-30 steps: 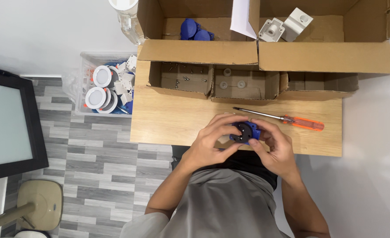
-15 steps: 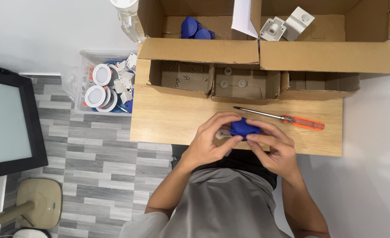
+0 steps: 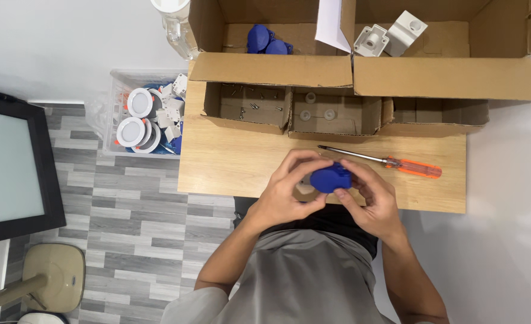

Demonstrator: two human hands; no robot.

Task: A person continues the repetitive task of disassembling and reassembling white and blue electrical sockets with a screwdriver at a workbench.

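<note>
Left hand: the left hand is curled around the near-left side of the blue part, fingers clamped on it.
Right hand: the right hand is closed on the part's right side, thumb pressed against its edge.
Blue part: it is held between both hands just above the counter's near edge; a white piece is glimpsed beneath it, too hidden to identify.
Change: a second ago the part was shown with a dark centre facing up; now a plain blue rounded face is seen, and it is raised slightly higher in the fingers.
Screwdriver: the screwdriver is lying on the counter just beyond the right hand, unmoved, not touched.
Boxes: open cardboard boxes are ranged along the far side, unchanged.
Bin: a clear bin of white round fittings is standing left of the counter.
</note>
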